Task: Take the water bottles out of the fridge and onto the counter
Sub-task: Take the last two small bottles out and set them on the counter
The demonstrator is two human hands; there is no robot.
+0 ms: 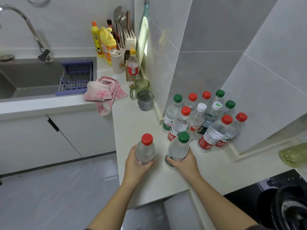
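Note:
My left hand (136, 165) grips a clear water bottle with a red cap (145, 149), upright above the white counter (132, 120). My right hand (184, 161) grips a water bottle with a green cap (178, 149), also upright, its base at the counter. Just beyond them, several water bottles with red, green and white caps (207, 120) stand clustered in the tiled corner. The fridge is out of view.
Two ribbed cups (144, 92) stand by the wall, with a pink towel (104, 92) draped over the counter edge. Soap bottles and a utensil holder (116, 45) crowd the back. A sink (33, 77) lies left, a black stove with a pan (285, 201) at lower right.

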